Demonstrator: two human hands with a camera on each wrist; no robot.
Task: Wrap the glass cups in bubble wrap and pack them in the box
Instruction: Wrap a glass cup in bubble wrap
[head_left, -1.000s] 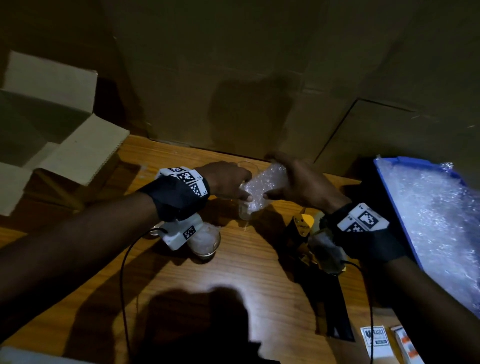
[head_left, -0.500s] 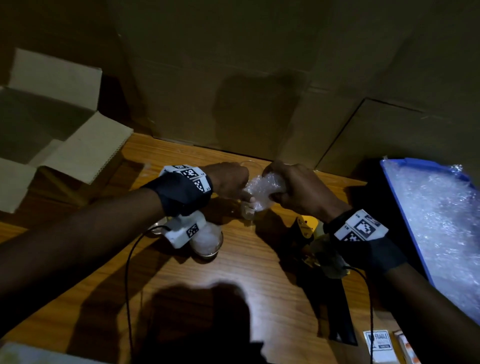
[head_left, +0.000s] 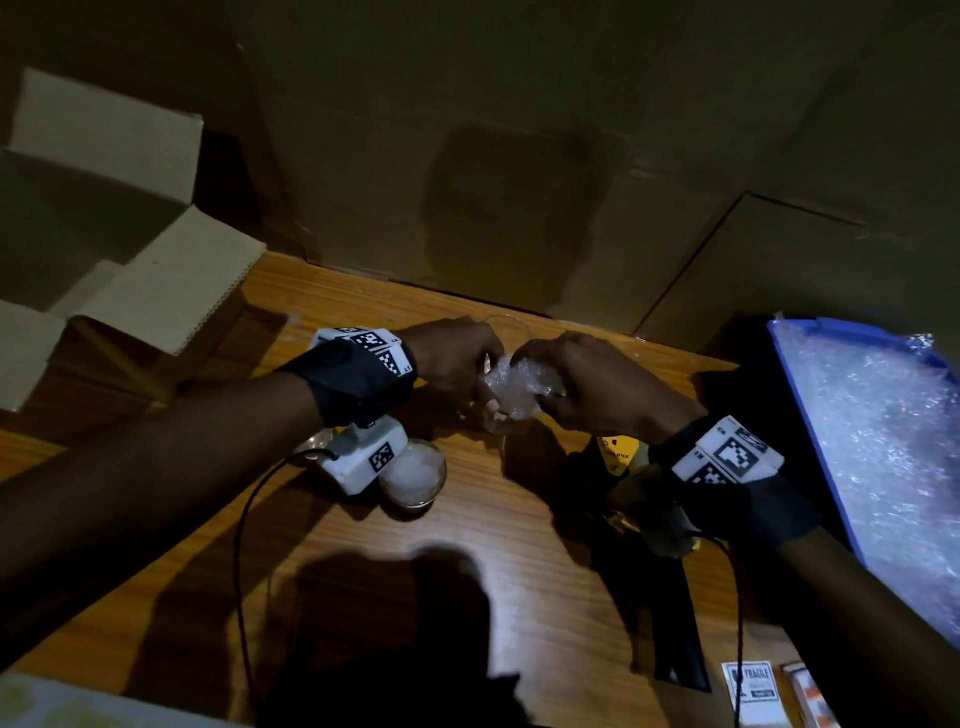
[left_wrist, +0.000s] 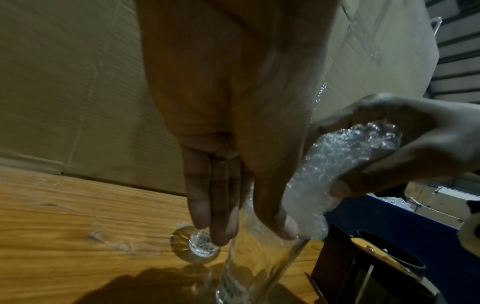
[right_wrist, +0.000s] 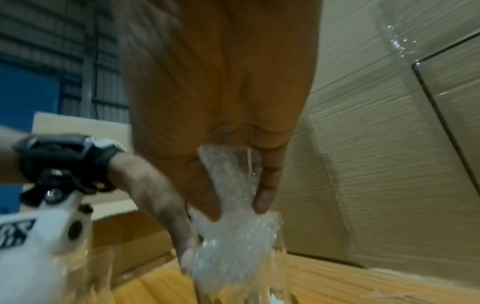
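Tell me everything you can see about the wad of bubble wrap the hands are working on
The bubble wrap is a clear, shiny, crumpled wad. The right hand grips its upper part, fingers curled round it. Its lower end sits at the mouth of an upright clear glass standing on the wooden table. The left hand holds the glass at its rim, thumb against the wad.

Clear glass cup (head_left: 506, 332), whitish bubble wrap (head_left: 514, 387), blue bin (head_left: 810, 415), brown wood-grain table (head_left: 519, 519), tan box (head_left: 130, 260).

Both hands, left (head_left: 457, 358) and right (head_left: 587, 384), grip crumpled bubble wrap (head_left: 514, 384) over a glass cup (head_left: 501, 415).
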